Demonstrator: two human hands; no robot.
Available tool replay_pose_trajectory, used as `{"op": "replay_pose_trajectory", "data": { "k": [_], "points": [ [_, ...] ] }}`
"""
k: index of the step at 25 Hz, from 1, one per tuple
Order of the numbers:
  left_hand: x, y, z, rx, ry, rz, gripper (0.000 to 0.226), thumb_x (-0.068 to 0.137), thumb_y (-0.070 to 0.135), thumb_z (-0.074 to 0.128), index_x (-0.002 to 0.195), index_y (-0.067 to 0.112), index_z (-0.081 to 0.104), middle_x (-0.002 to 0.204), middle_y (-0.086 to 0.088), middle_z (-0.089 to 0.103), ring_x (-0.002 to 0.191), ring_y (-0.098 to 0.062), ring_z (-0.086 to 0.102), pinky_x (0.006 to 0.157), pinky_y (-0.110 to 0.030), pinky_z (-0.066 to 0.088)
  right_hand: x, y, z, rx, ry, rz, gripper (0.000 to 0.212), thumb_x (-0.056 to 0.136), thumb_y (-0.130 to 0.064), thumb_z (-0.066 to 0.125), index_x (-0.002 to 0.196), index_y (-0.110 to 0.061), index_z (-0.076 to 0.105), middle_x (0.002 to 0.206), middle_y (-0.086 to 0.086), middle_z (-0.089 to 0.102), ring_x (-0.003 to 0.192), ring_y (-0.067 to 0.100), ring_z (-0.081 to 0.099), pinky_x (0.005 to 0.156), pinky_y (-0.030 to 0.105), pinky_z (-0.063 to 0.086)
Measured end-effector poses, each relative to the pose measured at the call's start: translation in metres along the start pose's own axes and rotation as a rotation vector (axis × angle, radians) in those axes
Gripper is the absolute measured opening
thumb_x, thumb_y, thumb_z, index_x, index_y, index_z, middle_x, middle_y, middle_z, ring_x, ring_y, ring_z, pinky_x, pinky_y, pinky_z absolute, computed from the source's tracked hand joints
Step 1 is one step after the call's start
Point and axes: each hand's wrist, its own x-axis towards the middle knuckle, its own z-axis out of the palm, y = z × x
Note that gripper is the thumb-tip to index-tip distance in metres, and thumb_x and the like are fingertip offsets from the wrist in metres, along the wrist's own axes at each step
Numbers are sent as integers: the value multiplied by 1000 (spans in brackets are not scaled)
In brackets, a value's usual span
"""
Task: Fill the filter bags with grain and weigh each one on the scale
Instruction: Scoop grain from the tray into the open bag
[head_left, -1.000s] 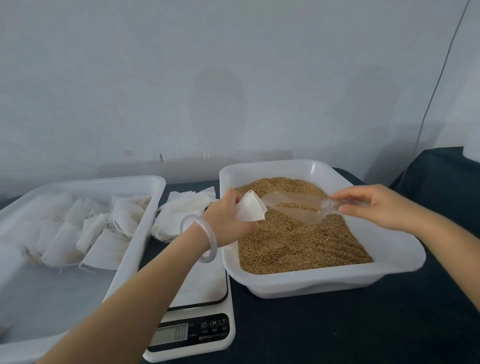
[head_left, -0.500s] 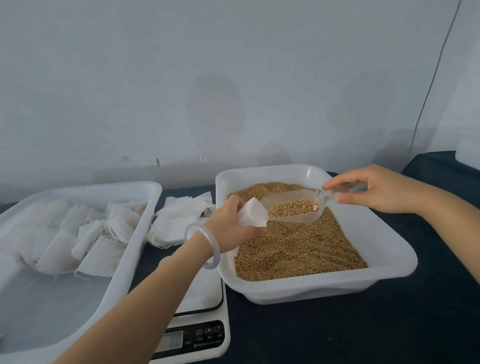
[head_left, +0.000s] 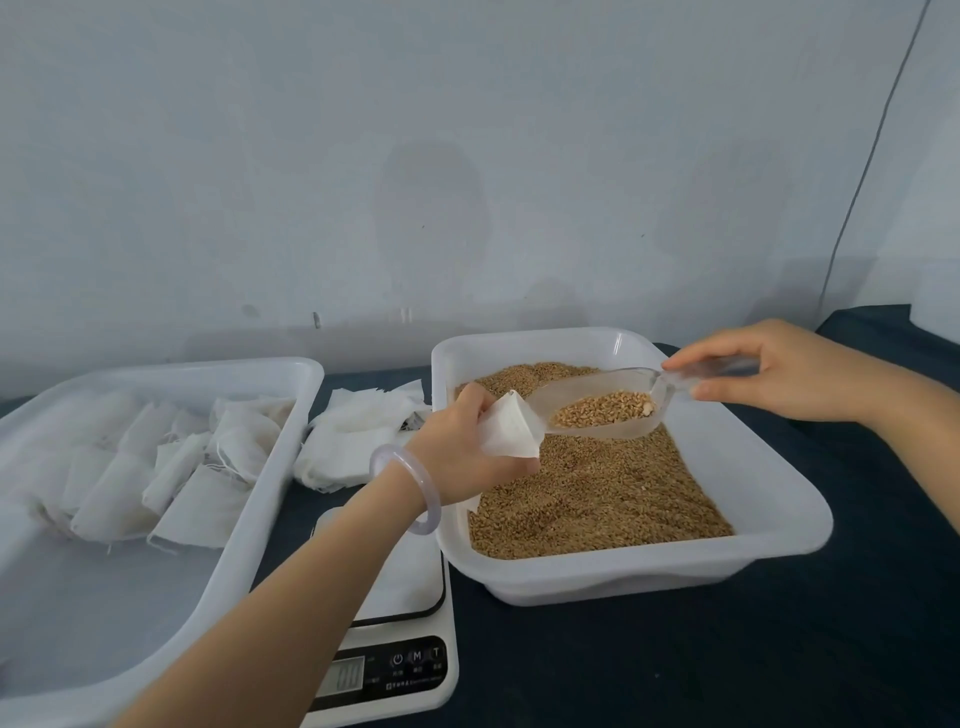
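I had the left hand (head_left: 457, 441) gripping an open filter bag (head_left: 511, 431) above the grain (head_left: 597, 499) in the white tray (head_left: 623, 569), its mouth touching the lip of the clear scoop (head_left: 597, 410). The right hand (head_left: 779, 371) pinched the scoop's handle between thumb and fingers, some grain lying in its bowl. The scale (head_left: 395, 670) sat just beside the tray, display unreadable.

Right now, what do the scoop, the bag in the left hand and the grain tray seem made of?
The scoop: clear, glossy plastic, probably; the grain shows through its wall. The filter bag: thin matte white fabric or paper, hard to tell which; it creases softly in the left hand. The grain tray: white, slightly translucent plastic, with smooth rim highlights.
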Motion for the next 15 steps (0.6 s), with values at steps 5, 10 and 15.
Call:
{"op": "replay_pose_trajectory", "data": {
  "k": [5, 10, 15],
  "points": [
    [0, 2, 2, 63, -5, 13, 54, 70, 44, 77, 104, 24, 39, 91, 12, 53, 79, -4, 53, 62, -22, 44, -9, 6, -4, 1, 38, 8, 32, 82, -19, 69, 98, -47, 64, 103, -30, 63, 97, -21, 52, 84, 11, 34],
    [3, 13, 13, 71, -22, 37, 53, 70, 47, 76, 102, 28, 38, 88, 17, 51, 73, 1, 53, 54, -17, 39, -4, 2, -1, -38, 4, -4, 32, 83, -20, 68, 100, -46, 63, 107, -28, 61, 103, -15, 51, 93, 21, 35],
    [6, 12, 21, 95, -69, 38, 55, 69, 51, 74, 102, 28, 36, 89, 11, 52, 74, -7, 56, 55, -22, 44, -2, -2, -3, -91, 3, -32, 32, 84, -22, 68, 99, -49, 62, 107, -27, 61, 105, -10, 51, 91, 22, 36]
  ]
}}
